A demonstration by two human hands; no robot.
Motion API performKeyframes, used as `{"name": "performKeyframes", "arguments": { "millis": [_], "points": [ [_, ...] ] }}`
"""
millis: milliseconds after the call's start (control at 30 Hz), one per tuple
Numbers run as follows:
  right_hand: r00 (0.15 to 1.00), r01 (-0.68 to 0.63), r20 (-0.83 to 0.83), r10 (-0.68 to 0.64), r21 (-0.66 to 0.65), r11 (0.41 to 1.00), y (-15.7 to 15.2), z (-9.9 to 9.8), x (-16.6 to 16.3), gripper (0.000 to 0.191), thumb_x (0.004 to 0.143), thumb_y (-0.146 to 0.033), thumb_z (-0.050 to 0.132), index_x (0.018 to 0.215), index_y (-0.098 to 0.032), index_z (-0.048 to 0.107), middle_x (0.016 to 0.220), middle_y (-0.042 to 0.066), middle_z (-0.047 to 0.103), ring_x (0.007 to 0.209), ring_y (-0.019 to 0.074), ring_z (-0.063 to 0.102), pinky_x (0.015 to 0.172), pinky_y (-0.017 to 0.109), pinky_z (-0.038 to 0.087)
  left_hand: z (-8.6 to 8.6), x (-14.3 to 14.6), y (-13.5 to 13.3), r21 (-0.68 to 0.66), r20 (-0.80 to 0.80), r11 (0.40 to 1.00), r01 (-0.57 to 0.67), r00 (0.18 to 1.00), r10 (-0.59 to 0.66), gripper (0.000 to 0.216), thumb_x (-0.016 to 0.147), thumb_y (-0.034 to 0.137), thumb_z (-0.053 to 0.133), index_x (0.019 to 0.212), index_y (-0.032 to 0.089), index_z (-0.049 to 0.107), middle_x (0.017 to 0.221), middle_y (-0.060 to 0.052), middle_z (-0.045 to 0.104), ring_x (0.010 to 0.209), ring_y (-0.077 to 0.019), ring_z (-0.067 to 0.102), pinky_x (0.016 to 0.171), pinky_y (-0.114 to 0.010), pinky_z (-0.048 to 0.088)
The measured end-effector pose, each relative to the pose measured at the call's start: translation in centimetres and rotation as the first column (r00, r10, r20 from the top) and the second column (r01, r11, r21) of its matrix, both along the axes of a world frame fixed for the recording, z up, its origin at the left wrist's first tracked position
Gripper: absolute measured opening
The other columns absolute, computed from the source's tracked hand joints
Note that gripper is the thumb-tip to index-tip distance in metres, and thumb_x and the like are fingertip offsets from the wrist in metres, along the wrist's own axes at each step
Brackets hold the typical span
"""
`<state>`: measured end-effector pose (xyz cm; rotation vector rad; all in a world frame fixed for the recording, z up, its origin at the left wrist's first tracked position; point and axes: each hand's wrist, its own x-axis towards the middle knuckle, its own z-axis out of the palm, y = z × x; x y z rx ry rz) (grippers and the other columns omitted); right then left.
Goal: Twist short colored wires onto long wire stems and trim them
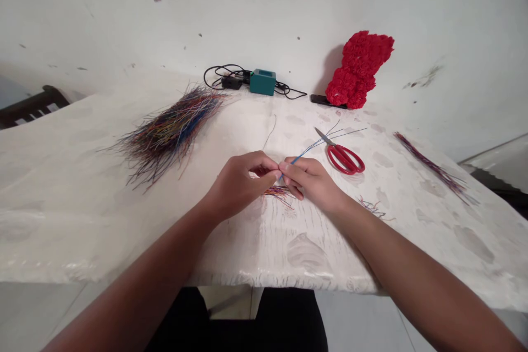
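Observation:
My left hand [247,179] and my right hand [310,179] meet fingertip to fingertip above the middle of the table. Between them runs a small bundle of thin blue wires [307,149], pinched by both hands, its loose ends fanning out to the upper right. A single thin wire [271,131] rises from the left fingers. Beneath the hands, partly hidden, lies a pile of short multicoloured wires [277,192]. Just beyond my right hand rest red-handled scissors [344,158], blades slightly apart and pointing up left.
A large heap of multicoloured wires [173,126] lies at left. Along the wall are a green box [263,82] with black cables, a red ruffled object [361,69] and a black phone-like item [324,100]. More wires [431,165] lie at right; short scraps [373,207] sit beside my right forearm.

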<state>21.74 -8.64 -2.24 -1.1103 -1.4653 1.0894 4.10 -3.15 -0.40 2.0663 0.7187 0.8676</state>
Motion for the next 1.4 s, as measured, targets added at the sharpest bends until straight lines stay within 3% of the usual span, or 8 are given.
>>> {"name": "performKeyframes", "arguments": {
  "millis": [500,800,1000,1400],
  "points": [
    [0.999,0.05,-0.009,-0.05,0.023,0.998,-0.04,0.32,-0.01,0.04,0.096,-0.04,0.054,0.063,-0.018,0.053,0.048,-0.008,0.039,0.04,0.0068,0.04,0.048,0.026,0.03,0.35,-0.35,0.05,-0.091,0.012,0.995,0.039,0.999,-0.038,0.011,0.081,0.013,0.06,0.072,0.017,0.065,0.066,0.006,0.061,0.058,-0.0051,0.047,0.055,-0.019,0.036],
    [0.997,0.069,0.029,-0.071,0.065,0.996,-0.09,0.32,0.04,0.041,0.097,-0.041,0.052,0.064,-0.018,0.052,0.05,-0.007,0.043,0.042,0.0065,0.041,0.047,0.026,0.03,0.44,-0.32,0.24,-0.116,-0.034,0.991,0.062,0.997,-0.066,0.015,0.087,0.022,0.057,0.077,0.018,0.067,0.074,0.005,0.064,0.07,-0.0081,0.053,0.063,-0.021,0.04],
    [0.993,0.08,0.085,-0.085,0.062,0.995,-0.18,0.53,-0.23,0.042,0.097,-0.041,0.052,0.062,-0.017,0.05,0.049,-0.006,0.044,0.044,0.0062,0.038,0.048,0.025,0.03,0.16,-0.25,0.04,-0.081,-0.106,0.994,0.079,0.991,-0.088,0.021,0.088,0.029,0.056,0.074,0.016,0.064,0.068,0.004,0.059,0.065,-0.0089,0.048,0.061,-0.023,0.037],
    [0.997,0.072,-0.019,-0.072,0.019,0.997,0.07,0.25,-0.46,0.043,0.095,-0.039,0.055,0.059,-0.017,0.051,0.05,-0.007,0.043,0.039,0.005,0.041,0.045,0.025,0.029,0.01,-0.24,0.07,-0.085,-0.096,0.994,0.065,0.993,-0.073,0.02,0.089,0.026,0.054,0.075,0.016,0.064,0.069,0.003,0.059,0.065,-0.0095,0.048,0.061,-0.024,0.036]
  ]
}}
